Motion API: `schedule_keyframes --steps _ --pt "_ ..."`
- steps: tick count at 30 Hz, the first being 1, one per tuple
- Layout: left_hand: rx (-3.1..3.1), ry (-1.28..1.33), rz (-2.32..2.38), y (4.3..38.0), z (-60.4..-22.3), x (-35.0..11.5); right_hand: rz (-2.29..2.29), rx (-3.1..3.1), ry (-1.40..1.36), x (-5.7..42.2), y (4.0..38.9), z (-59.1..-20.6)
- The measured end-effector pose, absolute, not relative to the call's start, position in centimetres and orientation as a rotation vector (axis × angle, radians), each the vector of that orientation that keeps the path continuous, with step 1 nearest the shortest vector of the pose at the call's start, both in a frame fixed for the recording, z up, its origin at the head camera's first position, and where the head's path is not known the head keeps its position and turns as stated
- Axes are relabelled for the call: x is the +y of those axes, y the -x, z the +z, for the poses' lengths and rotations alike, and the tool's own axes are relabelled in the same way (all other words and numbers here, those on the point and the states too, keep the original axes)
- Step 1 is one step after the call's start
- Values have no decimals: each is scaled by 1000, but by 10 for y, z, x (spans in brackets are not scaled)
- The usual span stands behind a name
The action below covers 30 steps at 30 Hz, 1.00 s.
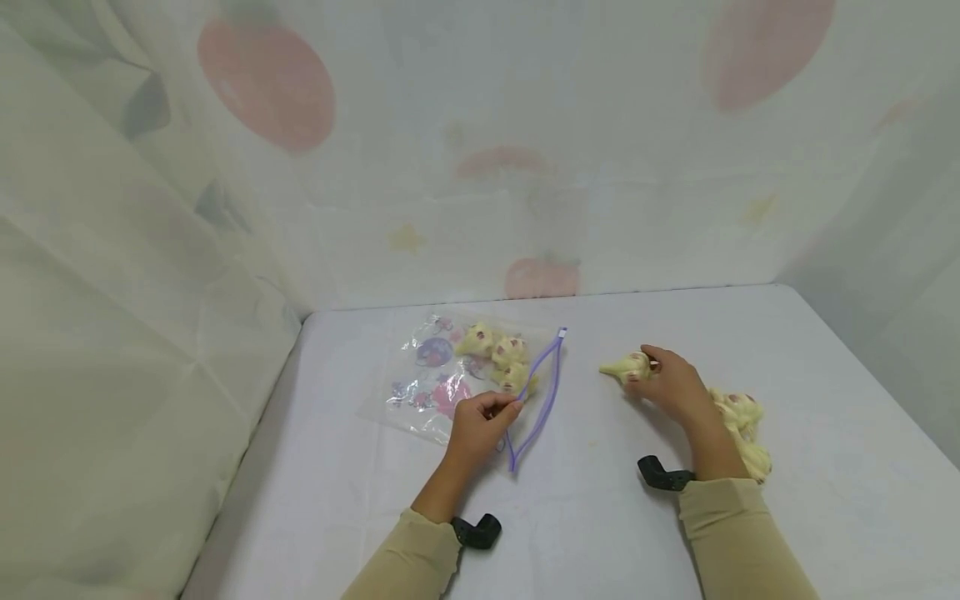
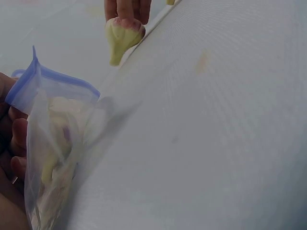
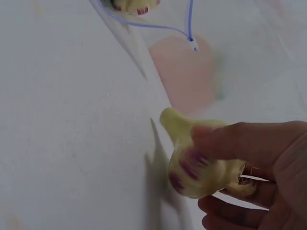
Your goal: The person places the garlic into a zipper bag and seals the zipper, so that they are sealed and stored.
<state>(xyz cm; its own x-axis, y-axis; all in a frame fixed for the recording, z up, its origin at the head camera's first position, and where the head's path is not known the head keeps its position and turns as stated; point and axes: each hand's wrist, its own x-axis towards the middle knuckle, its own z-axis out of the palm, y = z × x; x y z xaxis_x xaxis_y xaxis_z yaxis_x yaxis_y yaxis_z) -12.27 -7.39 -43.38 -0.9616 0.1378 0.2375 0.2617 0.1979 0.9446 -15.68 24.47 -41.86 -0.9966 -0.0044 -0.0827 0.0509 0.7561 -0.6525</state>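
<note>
My left hand (image 1: 478, 429) pinches the near lip of a clear zip bag (image 1: 420, 400) by its purple zipper edge, and the mouth gapes toward the right. Several garlic bulbs (image 1: 510, 352) lie inside, showing through the printed plastic. Between thumb and fingers, my right hand (image 1: 675, 387) grips a single garlic bulb (image 3: 201, 163) with purple streaks; its stem points left toward the bag mouth and its roots face the palm. In the left wrist view that held bulb (image 2: 122, 38) appears beyond the purple zipper (image 2: 62, 79).
More garlic bulbs (image 1: 742, 412) lie on the white table (image 1: 585, 533) beside the right forearm, partly hidden by it. A fabric backdrop (image 1: 420, 167) with faded fruit prints rises behind the table, and pale curtains (image 1: 112, 333) hang at the sides.
</note>
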Motion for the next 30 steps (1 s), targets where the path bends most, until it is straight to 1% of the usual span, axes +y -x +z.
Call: schedule_keyframes --steps 6,19,30 --pt "-2352 410 -1868 123 -436 -74 -1135 2880 -2 240 155 -419" --pt "-2347 416 -1867 123 -434 -74 -1494 2826 111 228 156 -421" --pt "-2349 408 -1863 124 -437 -74 -1494 2873 143 222 158 -422"
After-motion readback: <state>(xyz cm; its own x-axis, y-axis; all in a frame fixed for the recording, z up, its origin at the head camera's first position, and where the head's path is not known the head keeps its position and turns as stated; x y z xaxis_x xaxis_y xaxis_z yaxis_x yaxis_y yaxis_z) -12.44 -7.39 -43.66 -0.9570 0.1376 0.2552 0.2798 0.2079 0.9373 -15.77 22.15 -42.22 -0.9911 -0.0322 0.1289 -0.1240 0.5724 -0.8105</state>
